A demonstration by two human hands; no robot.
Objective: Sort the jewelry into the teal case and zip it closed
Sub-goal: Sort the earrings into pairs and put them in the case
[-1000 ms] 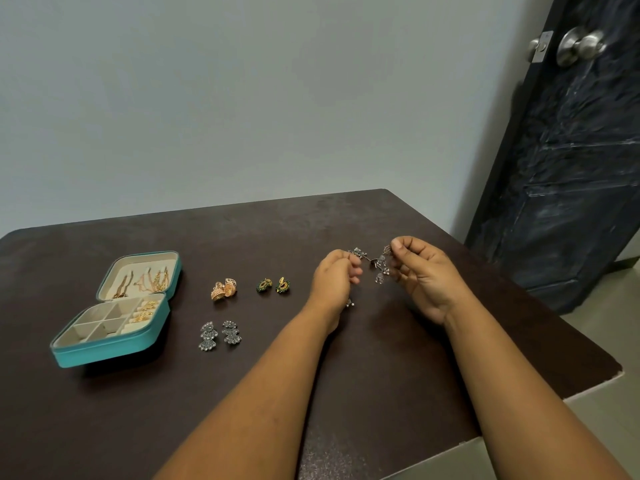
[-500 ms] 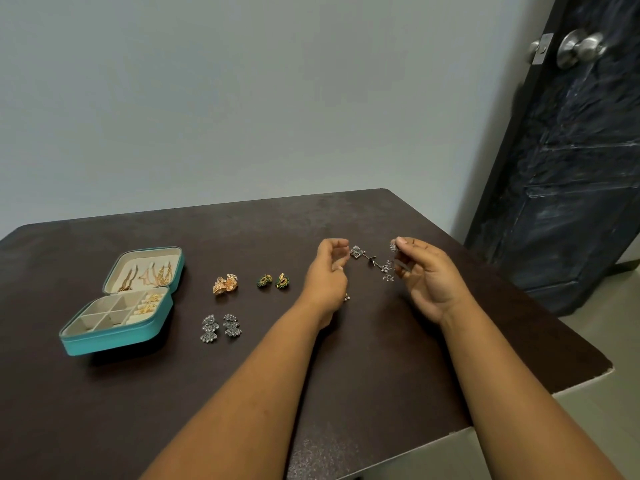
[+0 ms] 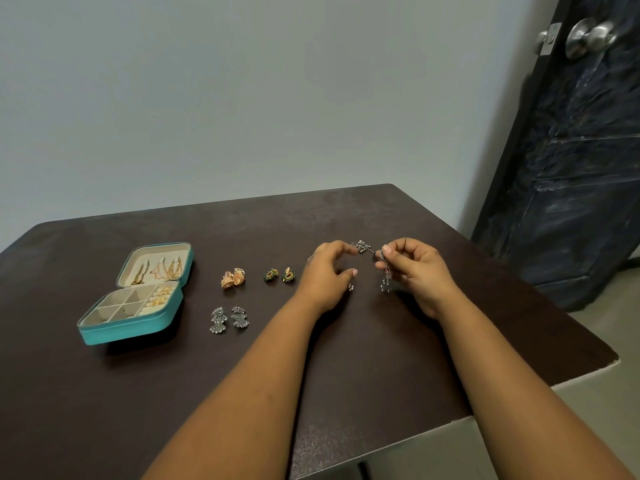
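Dark brown matte counter (image 3: 346, 358), rounded far corner, chipped pale edge at right near corner; faint scuffs/speckle on top. Behind it a plain grey-blue wall (image 3: 242, 98); at right a dark, streaky blue-black door (image 3: 571, 168) w/ round brushed-metal knob (image 3: 590, 38); pale floor (image 3: 616, 306) beside counter. On counter, left: small square teal zip case (image 3: 138, 306) w/ cream lining, lying open, lid tilted back; gold chains/dangles in lid, gold pieces in right-hand tray slots, the four square compartments at left look bare. Just right of case: pair of gold domed earrings (image 3: 233, 278); further right, pair of green-and-gold round studs (image 3: 279, 274); nearer the viewer, pair of silver fan-shaped drop earrings (image 3: 228, 318), side by side, apart from case. Both forearms reach in from the bottom edge. Left hand (image 3: 325, 275) raised over counter, fingers loosely curled, thumb and index tips apart; its index tip meets one end of a silver beaded jewelry piece w/ dangling charms (image 3: 363, 246), firm pinch or not — cannot tell. Right hand (image 3: 415, 271) pinches the other end btw thumb and index, remaining fingers curled; a strand w/ charm hangs below it. Tiny silver bit (image 3: 350, 287) on counter under left hand.
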